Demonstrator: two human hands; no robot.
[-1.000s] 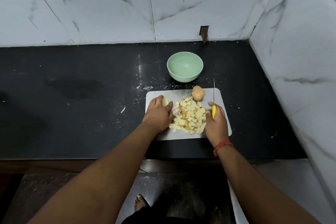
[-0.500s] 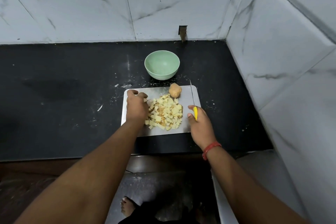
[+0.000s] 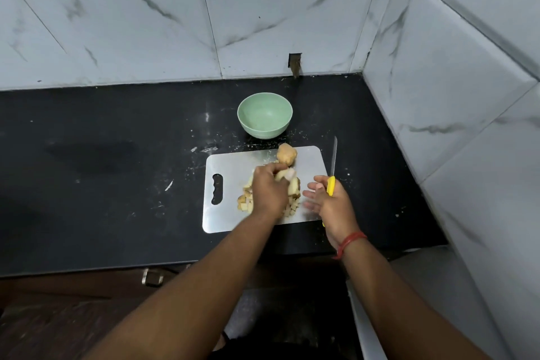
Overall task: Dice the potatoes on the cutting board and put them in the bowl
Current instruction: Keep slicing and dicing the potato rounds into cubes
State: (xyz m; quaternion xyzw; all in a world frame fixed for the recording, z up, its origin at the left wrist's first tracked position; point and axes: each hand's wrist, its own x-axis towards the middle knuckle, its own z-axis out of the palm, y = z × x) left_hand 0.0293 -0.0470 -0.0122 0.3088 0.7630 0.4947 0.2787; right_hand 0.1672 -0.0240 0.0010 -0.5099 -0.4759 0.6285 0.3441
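On the cutting board (image 3: 230,166), near its middle, your left hand (image 3: 268,190) is curled over the pile of diced potato (image 3: 293,193), fingers closed round a clutch of pieces. The rest of the dice lie under and just beside that hand, partly hidden and blurred. A whole potato (image 3: 287,154) sits at the board's far edge, just beyond your left hand's knuckles. Your right hand (image 3: 330,199) is at the board's right edge, near the pile; its fingers are spread straight towards the dice, while the yellow handle of the knife (image 3: 331,184) is held against the thumb side, blade pointing away from you past the board's right edge. The green bowl (image 3: 264,115) stands on the black table (image 3: 102,155) just beyond the board, with nothing showing inside it. White marble tiles (image 3: 146,23) rise behind and to the right.
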